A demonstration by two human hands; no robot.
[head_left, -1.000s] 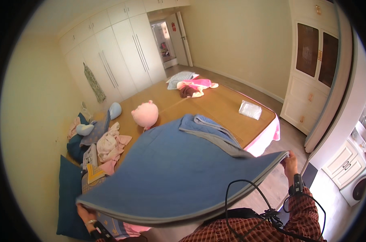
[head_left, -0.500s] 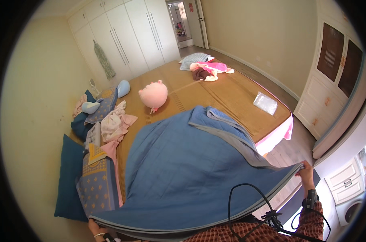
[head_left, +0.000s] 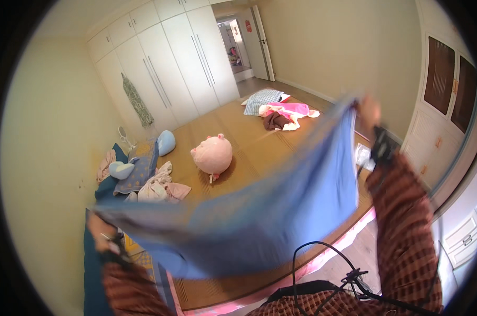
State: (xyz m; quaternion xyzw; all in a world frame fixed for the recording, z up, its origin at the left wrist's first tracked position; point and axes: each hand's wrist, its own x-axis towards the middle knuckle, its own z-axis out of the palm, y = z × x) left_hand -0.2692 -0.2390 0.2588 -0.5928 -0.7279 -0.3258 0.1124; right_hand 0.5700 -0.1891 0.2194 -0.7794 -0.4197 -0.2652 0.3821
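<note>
A blue blanket (head_left: 259,221) is stretched in the air between my raised hands, sagging in the middle and blurred by motion. My left hand (head_left: 99,229) grips its left corner, above the pillows at the bed's left edge. Higher up and farther out, my right hand (head_left: 369,113) is closed on the other corner. Below the blanket lies the bed with its brown woven mat (head_left: 207,292). A round pink plush toy (head_left: 213,154) sits on the mat just beyond the blanket.
Along the left side are patterned pillows (head_left: 138,176), a light blue cushion (head_left: 166,142) and a crumpled pale pink cloth (head_left: 159,187). Pink and brown clothes (head_left: 285,113) lie at the far end. A clear plastic packet (head_left: 363,156) is partly hidden by my right arm. Black cables (head_left: 354,276) hang before my chest.
Both hands have risen and moved forward, lifting the blanket off the bed into the air. The near part of the mat is now uncovered.
</note>
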